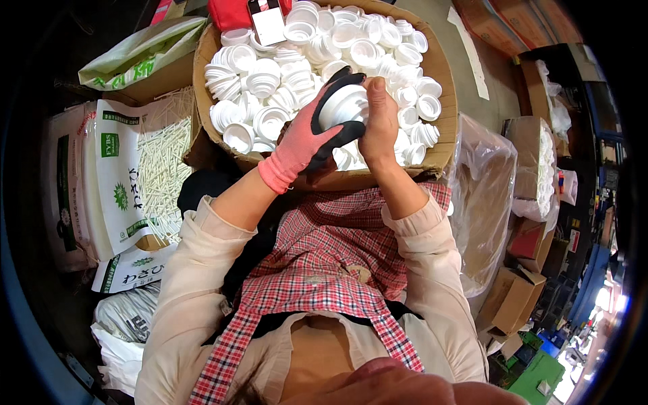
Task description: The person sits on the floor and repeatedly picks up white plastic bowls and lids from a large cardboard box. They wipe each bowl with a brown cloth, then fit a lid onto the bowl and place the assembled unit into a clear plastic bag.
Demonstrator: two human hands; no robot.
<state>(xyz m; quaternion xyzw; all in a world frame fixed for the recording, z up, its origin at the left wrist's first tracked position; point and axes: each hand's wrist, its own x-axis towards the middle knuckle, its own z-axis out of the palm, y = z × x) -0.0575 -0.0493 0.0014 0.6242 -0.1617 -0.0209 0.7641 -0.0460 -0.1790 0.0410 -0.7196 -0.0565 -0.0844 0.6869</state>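
Note:
A round, stepped white plastic piece (347, 106), like a lid or cap, is held up between my two hands over the near part of a large cardboard box (444, 81). My left hand (304, 138), in a pink glove with black-coated fingers, wraps round its left side. My bare right hand (379, 128) closes on its right edge, thumb upward; the other fingers are mostly hidden. Loose white plastic pieces (270, 123) of similar round shape fill the box below and beyond, some nested in short stacks.
Left of the box stands an opened printed sack (115, 169) with thin pale sticks (164, 172). A red bag (229, 12) and a white-faced device (268, 24) lie at the box's far edge. Clear plastic sheeting (480, 196) and smaller cartons (516, 297) stand at right.

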